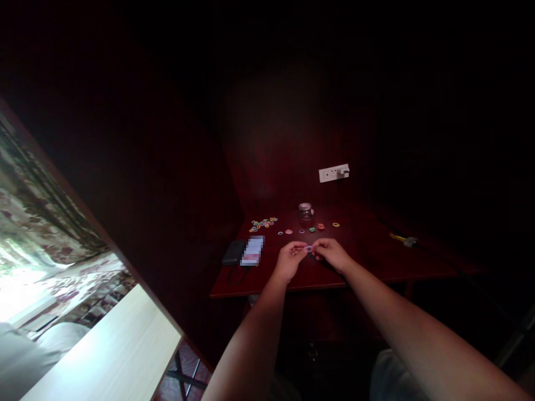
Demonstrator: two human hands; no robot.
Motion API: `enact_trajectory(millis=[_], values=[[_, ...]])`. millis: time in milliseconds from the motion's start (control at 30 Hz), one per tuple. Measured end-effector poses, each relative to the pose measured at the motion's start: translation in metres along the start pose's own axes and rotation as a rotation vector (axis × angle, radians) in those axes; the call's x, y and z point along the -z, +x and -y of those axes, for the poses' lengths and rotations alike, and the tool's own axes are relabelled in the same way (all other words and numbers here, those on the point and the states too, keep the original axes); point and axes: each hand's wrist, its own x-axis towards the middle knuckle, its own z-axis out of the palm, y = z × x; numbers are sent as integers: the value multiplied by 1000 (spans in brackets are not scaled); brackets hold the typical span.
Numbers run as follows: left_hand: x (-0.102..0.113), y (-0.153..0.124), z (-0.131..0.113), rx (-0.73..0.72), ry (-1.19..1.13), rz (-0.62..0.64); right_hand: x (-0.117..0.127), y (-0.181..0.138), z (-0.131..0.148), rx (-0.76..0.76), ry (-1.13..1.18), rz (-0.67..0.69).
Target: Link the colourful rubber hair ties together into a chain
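Observation:
Between my two hands, over the front part of the dark red table (267, 283), a small pale purple ring (309, 249), like a hair tie, is pinched from both sides. My left hand (290, 259) grips its left side with thumb and fingertips. On its right side are the closed fingertips of my right hand (332, 253). Beyond the hands lies a row of small coloured bands: a blue one (280, 233), pink ones (288, 231), a purple one (301, 231), green ones (312, 229), orange ones (320, 226) and a yellow one (336, 225).
A mixed pile of coloured bands (263, 224) lies at the back left. Behind the row stands a lidded clear jar (306, 214). A phone (252, 250) and a black box-like device (233, 253) lie at left. A cable with a yellow end (403, 240) rests at right, below a wall socket (334, 173).

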Motion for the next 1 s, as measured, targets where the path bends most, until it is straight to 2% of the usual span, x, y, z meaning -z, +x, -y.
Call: enact_trajectory(millis=[167, 400, 667, 1000], values=[[0, -1, -3, 2, 2, -4, -1, 2, -4, 28, 5, -9], [-1, 1, -3, 14, 9, -73, -3, 4, -12, 168, 27, -14], [-1, 2, 2, 5, 84, -93, -3, 1, -5, 107, -92, -6], [-2, 1, 0, -20, 180, -105, -2, 0, -4, 131, -252, 23]])
